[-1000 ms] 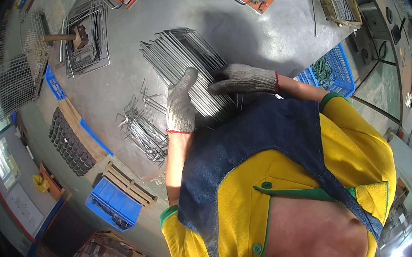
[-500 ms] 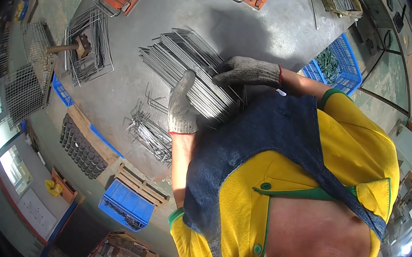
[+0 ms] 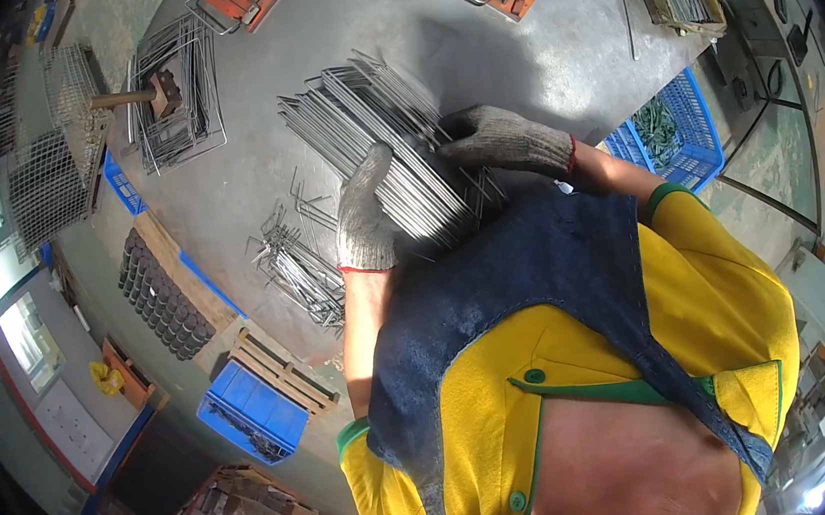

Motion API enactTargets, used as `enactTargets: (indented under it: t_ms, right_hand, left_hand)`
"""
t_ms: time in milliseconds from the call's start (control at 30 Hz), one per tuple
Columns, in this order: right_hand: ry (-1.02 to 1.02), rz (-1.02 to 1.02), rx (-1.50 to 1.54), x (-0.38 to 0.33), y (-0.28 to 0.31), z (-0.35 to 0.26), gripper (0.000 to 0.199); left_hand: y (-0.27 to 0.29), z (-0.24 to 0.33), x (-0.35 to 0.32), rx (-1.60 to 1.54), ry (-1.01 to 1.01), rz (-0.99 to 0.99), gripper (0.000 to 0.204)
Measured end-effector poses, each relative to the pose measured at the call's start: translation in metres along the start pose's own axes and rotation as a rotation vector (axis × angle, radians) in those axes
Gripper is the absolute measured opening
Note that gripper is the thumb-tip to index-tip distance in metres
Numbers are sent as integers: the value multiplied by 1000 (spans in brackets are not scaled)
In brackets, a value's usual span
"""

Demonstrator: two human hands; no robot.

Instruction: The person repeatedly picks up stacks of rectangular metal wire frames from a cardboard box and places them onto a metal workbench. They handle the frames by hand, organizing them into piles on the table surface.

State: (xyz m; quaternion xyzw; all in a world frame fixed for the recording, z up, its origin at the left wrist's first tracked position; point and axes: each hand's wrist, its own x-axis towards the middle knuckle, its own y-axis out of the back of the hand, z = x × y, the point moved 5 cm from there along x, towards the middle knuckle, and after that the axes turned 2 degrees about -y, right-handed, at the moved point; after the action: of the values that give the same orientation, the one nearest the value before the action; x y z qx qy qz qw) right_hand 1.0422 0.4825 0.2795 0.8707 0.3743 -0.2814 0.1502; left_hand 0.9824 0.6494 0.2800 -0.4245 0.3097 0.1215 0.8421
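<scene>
Both gloved hands on a stack of wire rods at the near edge of the grey table.
My left hand point(image 3: 365, 217) lies flat, fingers together, on the rods point(image 3: 376, 146); right hand point(image 3: 506, 139) curls over them. Loose stack could fan out, slide off.

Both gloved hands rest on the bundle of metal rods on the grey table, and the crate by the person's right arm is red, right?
Not quite. In the head view the crate is blue, not red. The left hand and right hand, both gloved, do rest on the bundle of metal rods on the grey table.
</scene>
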Motion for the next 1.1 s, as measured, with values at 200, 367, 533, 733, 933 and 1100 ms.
enactTargets:
  t_ms: [200,367,533,733,933,1100]
  right_hand:
    - [-33,-3,369,3,-7,21,42]
    - [7,-32,254,12,-24,22,52]
    - [-38,-57,148,19,-26,17,44]
    - [40,-54,249,21,-25,22,41]
    - [-73,-112,230,14,-20,19,47]
    - [3,-80,168,15,-19,16,47]
  left_hand:
    - [10,3,4,89,-72,28,27]
    - [14,1,5,98,-53,63,28]
    - [15,3,3,112,-82,142,30]
    - [18,2,5,112,-76,117,30]
    - [8,1,2,61,-39,94,27]
    - [8,1,2,70,-50,94,26]
